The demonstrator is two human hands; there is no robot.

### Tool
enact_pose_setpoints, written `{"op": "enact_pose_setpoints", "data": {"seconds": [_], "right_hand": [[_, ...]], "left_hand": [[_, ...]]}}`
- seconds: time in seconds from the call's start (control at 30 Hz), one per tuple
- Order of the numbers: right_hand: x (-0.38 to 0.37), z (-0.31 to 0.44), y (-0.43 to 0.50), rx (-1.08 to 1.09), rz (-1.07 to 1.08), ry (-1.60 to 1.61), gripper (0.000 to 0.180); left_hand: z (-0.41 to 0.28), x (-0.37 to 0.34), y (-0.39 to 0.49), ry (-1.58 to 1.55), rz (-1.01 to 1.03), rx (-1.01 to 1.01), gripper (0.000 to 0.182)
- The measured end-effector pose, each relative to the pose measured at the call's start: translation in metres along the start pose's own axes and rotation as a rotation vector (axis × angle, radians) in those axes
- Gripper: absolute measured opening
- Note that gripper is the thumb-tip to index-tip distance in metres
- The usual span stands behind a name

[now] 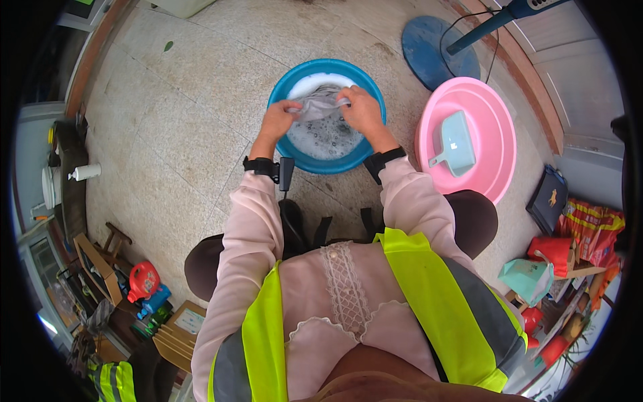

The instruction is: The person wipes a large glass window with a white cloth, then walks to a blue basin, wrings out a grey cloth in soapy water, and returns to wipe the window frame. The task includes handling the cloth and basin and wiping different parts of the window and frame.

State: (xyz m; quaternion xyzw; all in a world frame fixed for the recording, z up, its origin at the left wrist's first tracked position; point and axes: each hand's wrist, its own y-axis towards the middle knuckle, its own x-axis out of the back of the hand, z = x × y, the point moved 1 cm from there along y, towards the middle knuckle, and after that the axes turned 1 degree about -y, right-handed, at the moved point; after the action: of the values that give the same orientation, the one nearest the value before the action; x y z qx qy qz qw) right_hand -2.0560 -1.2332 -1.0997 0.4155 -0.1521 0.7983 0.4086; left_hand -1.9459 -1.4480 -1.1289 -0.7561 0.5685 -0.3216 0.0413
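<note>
A round blue plastic basin (329, 167) stands on the floor in front of me, holding sudsy water (321, 140) with thick white foam along its far side. Over the water a wet grey cloth (317, 108) is stretched between my hands, its far part lying in the foam. My left hand (276, 120) pinches the cloth's left end between thumb and fingers. Its right end is gripped by my right hand (360, 110). What kind of garment or rag the cloth is, I cannot tell.
To the right stands a pink basin (495, 145) with a light-blue scoop (456, 143) inside. Behind it are a round blue stand base (437, 50) and a black cable (442, 37). A red jug (144, 281) and cardboard (178, 329) sit at lower left, bags (527, 279) at right.
</note>
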Motion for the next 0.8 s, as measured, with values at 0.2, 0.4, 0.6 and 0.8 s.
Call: {"op": "enact_pose_setpoints", "data": {"seconds": [0.2, 0.4, 0.6, 0.8], "right_hand": [[-0.109, -0.052, -0.087, 0.061, 0.457, -0.329, 0.015], [-0.088, -0.063, -0.041, -0.174, 0.791, -0.021, 0.024], [0.056, -0.008, 0.027, -0.157, 0.343, 0.332, 0.028], [0.157, 0.062, 0.023, -0.044, 0.050, 0.414, 0.020]], "left_hand": [[0.093, -0.119, -0.033, 0.863, 0.106, -0.160, 0.026], [0.055, -0.063, -0.003, 0.204, 0.502, 0.052, 0.024], [-0.071, 0.054, -0.025, -0.336, 0.307, -0.094, 0.016], [-0.151, 0.105, -0.082, -0.444, 0.101, -0.386, 0.014]]}}
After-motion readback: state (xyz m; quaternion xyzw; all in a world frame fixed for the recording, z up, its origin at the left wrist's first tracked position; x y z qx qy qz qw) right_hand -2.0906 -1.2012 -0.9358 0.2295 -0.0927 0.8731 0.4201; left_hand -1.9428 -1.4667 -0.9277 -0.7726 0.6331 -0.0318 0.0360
